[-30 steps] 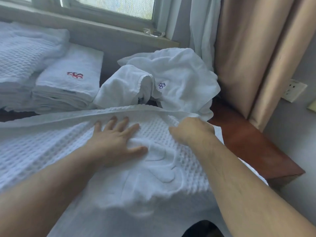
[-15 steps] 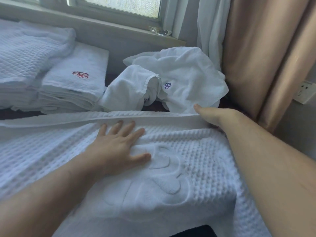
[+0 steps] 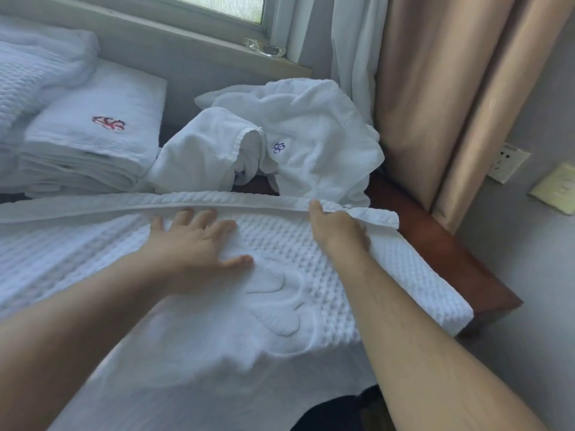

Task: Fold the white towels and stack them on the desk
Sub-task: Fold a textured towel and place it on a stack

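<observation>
Head view shows a waffle towel (image 3: 326, 259) spread across the desk (image 3: 441, 244), filling the frame from 9 o'clock through 6 o'clock and draping over the near edge. The left hand (image 3: 199, 244) lies flat on it with fingers spread wide, pressing the cloth down just left of an embossed logo. The right hand (image 3: 339, 228) is curled at the towel's far hem (image 3: 217, 202), toward 1 o'clock of the left hand; the fingers appear to pinch the hem, though the fingertips are hidden under the cloth.

Judging from this, the step in hand is squaring and smoothing this towel before a fold. The next move likely calls for keeping the left palm as an anchor while the right draws the hem taut and even, then brings one edge over to meet another.

At 10 o'clock sits a stack (image 3: 90, 144) of folded towels. At 12 o'clock lies a crumpled pile (image 3: 295, 144), not yet folded.
</observation>
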Demonstrator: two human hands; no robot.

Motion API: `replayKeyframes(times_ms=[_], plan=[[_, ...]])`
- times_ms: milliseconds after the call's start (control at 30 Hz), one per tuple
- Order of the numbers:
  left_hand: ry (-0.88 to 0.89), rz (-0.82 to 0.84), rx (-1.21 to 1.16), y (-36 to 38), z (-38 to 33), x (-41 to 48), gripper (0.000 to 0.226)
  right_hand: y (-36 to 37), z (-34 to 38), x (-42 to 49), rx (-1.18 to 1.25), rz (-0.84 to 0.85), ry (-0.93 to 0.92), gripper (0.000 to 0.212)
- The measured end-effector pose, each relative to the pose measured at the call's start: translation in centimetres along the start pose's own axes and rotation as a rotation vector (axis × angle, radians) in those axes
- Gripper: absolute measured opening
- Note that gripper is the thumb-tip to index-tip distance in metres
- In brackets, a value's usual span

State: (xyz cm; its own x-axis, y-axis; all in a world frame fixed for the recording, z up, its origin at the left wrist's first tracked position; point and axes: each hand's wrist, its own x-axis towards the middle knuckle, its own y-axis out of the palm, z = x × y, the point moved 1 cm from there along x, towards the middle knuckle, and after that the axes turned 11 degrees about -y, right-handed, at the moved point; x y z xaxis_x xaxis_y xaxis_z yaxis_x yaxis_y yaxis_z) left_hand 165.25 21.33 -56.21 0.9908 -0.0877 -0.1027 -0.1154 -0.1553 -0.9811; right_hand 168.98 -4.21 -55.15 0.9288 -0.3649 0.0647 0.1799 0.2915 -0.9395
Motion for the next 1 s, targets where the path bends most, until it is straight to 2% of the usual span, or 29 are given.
replayKeyframes(times_ms=[100, 200, 333, 400, 467, 567, 733, 900, 1000], plan=[[-0.021, -0.145, -0.009, -1.4, -1.4, 1.1, 0.058, -0.4, 0.1, 0.4, 0.134, -0.085, -0.006, 0.090], [-0.053, -0.264, -0.038, -1.9, -2.4, 2.8, 0.032, -0.1, 0.4, 1.7, 0.102, -0.101, 0.015, 0.087], [-0.074, -0.356, -0.055, -0.8, -2.9, 4.9, 0.020, 1.1, 0.6, 3.4, 0.039, -0.139, 0.035, 0.089], [-0.004, -0.387, -0.116, -0.6, -2.8, 5.5, 0.016, 1.5, 0.2, 4.1, 0.044, -0.162, 0.031, 0.088], [0.100, -0.339, -0.220, -0.8, -2.5, 5.6, 0.009, 1.5, -0.2, 4.5, 0.082, -0.180, 0.036, 0.085], [0.212, -0.232, -0.372, -1.4, -2.2, 5.6, 0.024, 1.3, -0.8, 5.1, 0.167, -0.215, 0.056, 0.075], [0.297, -0.231, -0.406, -1.2, -2.4, 5.1, 0.038, 1.3, -0.7, 5.0, 0.213, -0.250, 0.061, 0.073], [0.307, -0.289, -0.373, -0.7, -2.6, 5.2, 0.042, 0.8, -0.9, 4.7, 0.324, -0.329, 0.076, 0.034], [0.322, -0.295, -0.380, -0.6, -2.5, 5.2, 0.040, 0.9, -0.8, 4.7, 0.366, -0.351, 0.085, 0.038]])
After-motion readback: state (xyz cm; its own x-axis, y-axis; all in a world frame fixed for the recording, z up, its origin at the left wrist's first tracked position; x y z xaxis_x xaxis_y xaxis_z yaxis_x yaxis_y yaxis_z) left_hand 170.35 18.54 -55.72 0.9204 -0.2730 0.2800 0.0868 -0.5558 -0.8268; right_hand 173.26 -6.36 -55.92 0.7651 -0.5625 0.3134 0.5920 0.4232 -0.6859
